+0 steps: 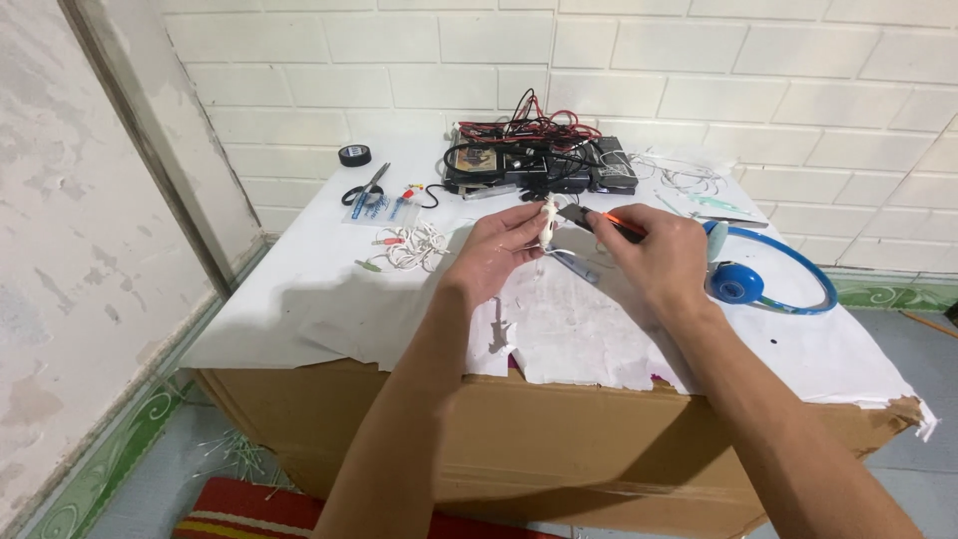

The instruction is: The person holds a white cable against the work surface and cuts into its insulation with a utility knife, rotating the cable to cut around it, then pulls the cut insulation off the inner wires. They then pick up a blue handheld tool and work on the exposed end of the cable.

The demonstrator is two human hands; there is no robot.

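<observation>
Frame centre: I am pinching a small white plug (547, 222) in left hand (496, 255); right hand (654, 255) fingers are gripping an orange-handled cutter (602, 221).

Left hand (496, 252) pinching white plug (548, 222), right hand (654, 255) with knife (599, 222)

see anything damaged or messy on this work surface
Yes. The white paper cover is torn and ragged along the front edge, baring the cardboard box beneath, whose right corner is frayed. White wire offcuts litter the floor at left.

Both hands (496, 252) raised, fingers (527, 222) pinched
</observation>
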